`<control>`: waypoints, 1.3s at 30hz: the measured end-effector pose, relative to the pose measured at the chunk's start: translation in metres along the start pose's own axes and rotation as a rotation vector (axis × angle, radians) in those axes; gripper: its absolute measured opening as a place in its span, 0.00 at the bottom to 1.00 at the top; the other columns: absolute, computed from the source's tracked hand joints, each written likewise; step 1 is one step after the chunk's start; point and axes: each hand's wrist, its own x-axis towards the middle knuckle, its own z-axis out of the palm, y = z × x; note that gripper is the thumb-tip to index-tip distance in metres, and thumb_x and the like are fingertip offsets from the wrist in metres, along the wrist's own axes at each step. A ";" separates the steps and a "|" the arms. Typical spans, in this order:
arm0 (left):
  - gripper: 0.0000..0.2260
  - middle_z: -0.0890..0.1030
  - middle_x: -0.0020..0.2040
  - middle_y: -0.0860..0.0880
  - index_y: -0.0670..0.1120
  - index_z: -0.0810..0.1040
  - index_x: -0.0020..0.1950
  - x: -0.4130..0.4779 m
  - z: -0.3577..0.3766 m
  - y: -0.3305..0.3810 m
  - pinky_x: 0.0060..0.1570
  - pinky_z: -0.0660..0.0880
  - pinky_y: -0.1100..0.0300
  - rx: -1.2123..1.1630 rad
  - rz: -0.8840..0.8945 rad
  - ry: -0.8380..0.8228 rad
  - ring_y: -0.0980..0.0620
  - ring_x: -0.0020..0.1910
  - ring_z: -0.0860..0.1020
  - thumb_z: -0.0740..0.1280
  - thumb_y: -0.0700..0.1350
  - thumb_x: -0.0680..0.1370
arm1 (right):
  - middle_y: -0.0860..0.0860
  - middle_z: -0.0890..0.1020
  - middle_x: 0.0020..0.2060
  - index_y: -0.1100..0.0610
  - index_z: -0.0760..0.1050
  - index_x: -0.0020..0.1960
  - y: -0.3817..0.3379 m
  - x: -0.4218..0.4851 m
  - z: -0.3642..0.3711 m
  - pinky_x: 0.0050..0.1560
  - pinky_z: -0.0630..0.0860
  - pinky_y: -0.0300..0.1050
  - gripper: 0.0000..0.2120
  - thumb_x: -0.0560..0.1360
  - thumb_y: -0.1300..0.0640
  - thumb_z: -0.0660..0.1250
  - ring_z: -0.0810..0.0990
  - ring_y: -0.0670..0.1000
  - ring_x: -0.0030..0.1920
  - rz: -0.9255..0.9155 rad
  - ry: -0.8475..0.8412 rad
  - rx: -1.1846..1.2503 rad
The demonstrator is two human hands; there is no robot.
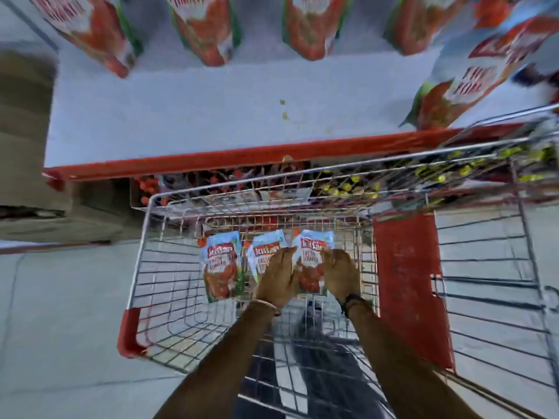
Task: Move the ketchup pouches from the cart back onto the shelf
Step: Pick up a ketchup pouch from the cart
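Wire shopping cart (169, 276) with chrome mesh walls and red plastic corner bumpers, parked nose-in against shelf. Three ketchup pouches in cart, lying side by side on mesh floor at far end: left ketchup pouch (222, 267), light blue top with red tomato print, lying free; middle ketchup pouch (262, 249), same print, lower part covered by left hand; right ketchup pouch (311, 261), same print, flanked on both sides by hands. Left hand (279, 279), thin bangle at wrist, fingers extended along left edge of right pouch, resting over middle pouch; firm grip not discernible. Right hand (340, 275), dark band at wrist, fingers slightly curled at right edge of right pouch; closure on pouch not discernible through blur. White shelf (181, 116) with red front lip, directly beyond cart, wide bare middle. Row of matching stocked pouches (205, 28) standing along shelf back. One more standing pouch (459, 86), tilted, at shelf right end. Grey tiled floor (60, 313) beneath.
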 end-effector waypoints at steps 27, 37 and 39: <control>0.20 0.80 0.51 0.40 0.39 0.65 0.56 0.074 0.056 -0.019 0.45 0.78 0.55 -0.335 -0.443 0.003 0.41 0.52 0.79 0.69 0.34 0.69 | 0.59 0.83 0.46 0.66 0.75 0.55 0.059 0.035 0.018 0.29 0.77 0.38 0.17 0.75 0.53 0.66 0.81 0.61 0.39 0.308 -0.234 0.588; 0.18 0.77 0.46 0.47 0.41 0.67 0.50 -0.005 -0.032 0.058 0.46 0.76 0.55 -0.437 -0.145 0.185 0.46 0.48 0.78 0.73 0.35 0.68 | 0.59 0.83 0.47 0.61 0.71 0.57 -0.027 -0.046 -0.069 0.42 0.81 0.53 0.14 0.73 0.64 0.68 0.79 0.70 0.49 -0.041 -0.162 0.816; 0.18 0.76 0.45 0.51 0.35 0.69 0.52 -0.017 -0.051 0.075 0.45 0.79 0.54 -0.462 -0.084 0.233 0.43 0.50 0.79 0.73 0.34 0.67 | 0.55 0.83 0.48 0.62 0.72 0.57 -0.045 -0.058 -0.085 0.39 0.82 0.39 0.14 0.73 0.64 0.68 0.81 0.65 0.52 -0.119 -0.145 0.817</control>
